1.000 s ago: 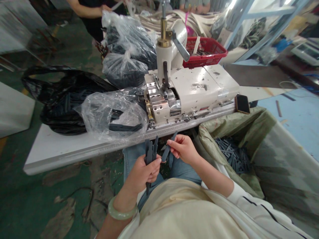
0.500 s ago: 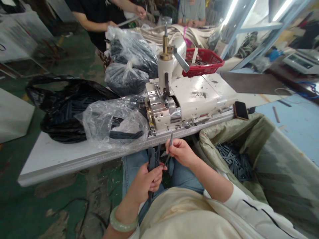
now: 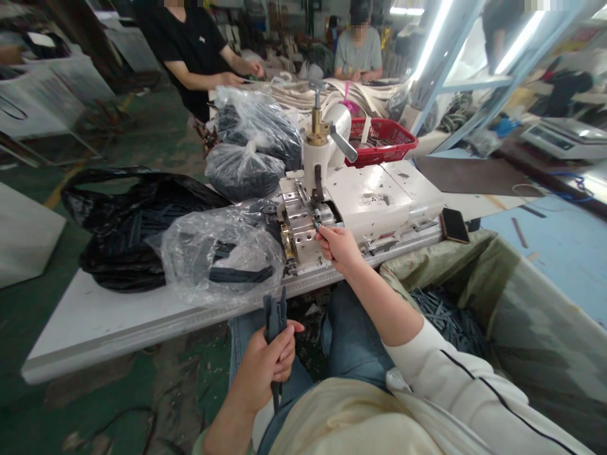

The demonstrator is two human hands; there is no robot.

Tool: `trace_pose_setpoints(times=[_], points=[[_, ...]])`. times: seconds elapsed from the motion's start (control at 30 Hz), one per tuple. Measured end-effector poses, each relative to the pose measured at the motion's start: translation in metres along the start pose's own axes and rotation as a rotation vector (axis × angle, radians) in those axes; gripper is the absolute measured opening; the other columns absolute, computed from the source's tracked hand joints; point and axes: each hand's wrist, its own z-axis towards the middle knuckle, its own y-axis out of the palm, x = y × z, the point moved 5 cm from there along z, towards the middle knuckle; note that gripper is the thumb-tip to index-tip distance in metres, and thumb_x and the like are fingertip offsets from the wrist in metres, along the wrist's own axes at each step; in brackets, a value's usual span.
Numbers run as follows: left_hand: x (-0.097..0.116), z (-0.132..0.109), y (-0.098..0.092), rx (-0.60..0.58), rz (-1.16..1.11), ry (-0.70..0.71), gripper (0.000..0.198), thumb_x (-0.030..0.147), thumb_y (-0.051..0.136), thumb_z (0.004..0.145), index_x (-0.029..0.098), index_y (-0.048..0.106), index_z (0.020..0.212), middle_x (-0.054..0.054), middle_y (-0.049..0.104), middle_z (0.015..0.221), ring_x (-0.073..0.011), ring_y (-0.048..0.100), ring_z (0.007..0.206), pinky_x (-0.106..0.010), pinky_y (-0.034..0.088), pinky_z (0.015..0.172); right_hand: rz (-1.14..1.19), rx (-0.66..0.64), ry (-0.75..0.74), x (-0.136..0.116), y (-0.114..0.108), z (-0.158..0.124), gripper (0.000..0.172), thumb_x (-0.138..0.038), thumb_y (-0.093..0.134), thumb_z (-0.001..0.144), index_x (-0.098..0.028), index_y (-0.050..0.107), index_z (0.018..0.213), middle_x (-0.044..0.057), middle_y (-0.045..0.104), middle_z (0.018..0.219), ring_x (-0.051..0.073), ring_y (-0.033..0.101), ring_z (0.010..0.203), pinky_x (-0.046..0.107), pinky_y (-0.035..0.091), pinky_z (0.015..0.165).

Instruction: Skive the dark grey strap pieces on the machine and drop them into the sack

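Observation:
My left hand (image 3: 271, 361) is closed around a bundle of dark grey strips (image 3: 274, 316), held upright above my lap in front of the table edge. My right hand (image 3: 339, 248) reaches to the white skiving machine (image 3: 389, 189). Its fingers pinch a dark strip (image 3: 317, 224) at the metal plates under the machine's upright post. Most of that strip is covered by the fingers and the machine. To the left of the machine, a clear plastic bag (image 3: 190, 246) with more dark strips lies on the table.
A black bag (image 3: 109, 253) of strips lies at the left, with tied clear bags (image 3: 244, 170) behind. A red basket (image 3: 386, 142) stands behind the machine, and a phone (image 3: 454, 225) lies at its right end. A large sack (image 3: 427, 256) holds strips. Two people work across the table.
My right hand has moved forward and up from beside the bundle to the machine, carrying one strip. My left hand, still holding the bundle, sits slightly lower and further left. The view has tilted up.

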Motion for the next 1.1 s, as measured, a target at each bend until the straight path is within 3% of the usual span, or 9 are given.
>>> trace_pose_setpoints(times=[0.2, 0.33, 0.47, 0.57, 0.67, 0.77, 0.93, 1.0, 1.1], points=[[0.002, 0.001, 0.002, 0.003, -0.017, 0.006, 0.036, 0.043, 0.074, 0.074, 0.014, 0.062, 0.09, 0.01, 0.035, 0.052, -0.0003, 0.02, 0.039, -0.013, 0.014, 0.034, 0.073, 0.079, -0.008, -0.001, 0.003, 0.006, 0.032, -0.027, 0.059, 0.084, -0.016, 0.048, 0.056, -0.01, 0.033, 0.037, 0.002, 0.022, 0.03, 0.016, 0.014, 0.03], [0.003, 0.0, 0.006, -0.022, -0.013, 0.006, 0.035, 0.043, 0.073, 0.075, 0.013, 0.062, 0.09, 0.01, 0.036, 0.053, -0.0005, 0.02, 0.039, -0.013, 0.014, 0.034, 0.095, 0.232, -0.223, -0.01, -0.022, -0.004, 0.035, -0.041, 0.063, 0.081, -0.018, 0.048, 0.06, -0.01, 0.035, 0.04, 0.003, 0.027, 0.031, 0.017, 0.018, 0.031], [0.003, -0.002, 0.01, -0.081, -0.018, -0.012, 0.032, 0.041, 0.071, 0.077, 0.014, 0.062, 0.09, 0.01, 0.034, 0.052, -0.0007, 0.02, 0.039, -0.013, 0.015, 0.034, -0.132, 0.671, -0.502, -0.018, -0.127, -0.056, 0.036, -0.052, 0.057, 0.082, -0.02, 0.05, 0.067, -0.008, 0.039, 0.044, 0.008, 0.034, 0.035, 0.021, 0.028, 0.035], [0.002, -0.002, 0.014, -0.152, -0.035, -0.047, 0.03, 0.04, 0.07, 0.078, 0.014, 0.063, 0.09, 0.01, 0.034, 0.052, -0.0008, 0.02, 0.039, -0.013, 0.015, 0.034, -0.674, 1.039, -0.469, -0.023, -0.224, -0.109, 0.043, -0.055, 0.044, 0.086, -0.016, 0.059, 0.074, 0.003, 0.054, 0.053, 0.019, 0.052, 0.046, 0.034, 0.044, 0.049], [-0.001, 0.0, 0.023, -0.23, -0.054, -0.092, 0.026, 0.037, 0.07, 0.079, 0.014, 0.063, 0.088, 0.01, 0.034, 0.052, -0.0006, 0.019, 0.039, -0.013, 0.014, 0.034, -1.237, 1.172, -0.475, -0.034, -0.266, -0.147, 0.056, -0.053, 0.057, 0.077, -0.004, 0.063, 0.104, 0.023, 0.066, 0.091, 0.035, 0.062, 0.084, 0.05, 0.046, 0.077], [-0.004, 0.001, 0.038, -0.308, -0.051, -0.128, 0.023, 0.034, 0.068, 0.08, 0.013, 0.065, 0.089, 0.009, 0.035, 0.052, -0.0006, 0.02, 0.039, -0.013, 0.013, 0.034, -1.155, 0.89, -0.469, -0.028, -0.234, -0.155, 0.058, -0.053, 0.057, 0.079, -0.007, 0.062, 0.114, 0.019, 0.066, 0.096, 0.029, 0.06, 0.084, 0.044, 0.047, 0.077], [-0.012, -0.007, 0.056, -0.394, 0.017, -0.193, 0.021, 0.032, 0.066, 0.082, 0.012, 0.065, 0.091, 0.008, 0.039, 0.053, -0.0015, 0.025, 0.038, -0.014, 0.018, 0.034, -0.411, -0.216, -0.072, 0.036, -0.073, -0.132, 0.046, -0.053, 0.053, 0.087, -0.015, 0.067, 0.109, -0.003, 0.047, 0.057, 0.009, 0.037, 0.046, 0.023, 0.031, 0.045], [-0.015, -0.013, 0.053, -0.389, 0.023, -0.206, 0.021, 0.032, 0.065, 0.083, 0.013, 0.064, 0.091, 0.007, 0.04, 0.052, -0.0017, 0.026, 0.037, -0.015, 0.019, 0.034, -0.284, -0.347, -0.036, 0.05, -0.03, -0.129, 0.04, -0.051, 0.057, 0.086, -0.014, 0.071, 0.092, -0.007, 0.036, 0.049, 0.007, 0.026, 0.043, 0.022, 0.02, 0.041], [-0.014, -0.021, 0.038, -0.335, -0.009, -0.189, 0.023, 0.034, 0.065, 0.084, 0.013, 0.063, 0.093, 0.008, 0.039, 0.053, -0.0017, 0.026, 0.038, -0.014, 0.018, 0.034, -0.121, -0.285, -0.079, 0.055, -0.011, -0.121, 0.035, -0.046, 0.059, 0.087, -0.013, 0.071, 0.08, -0.008, 0.031, 0.046, 0.005, 0.021, 0.043, 0.022, 0.015, 0.042]])
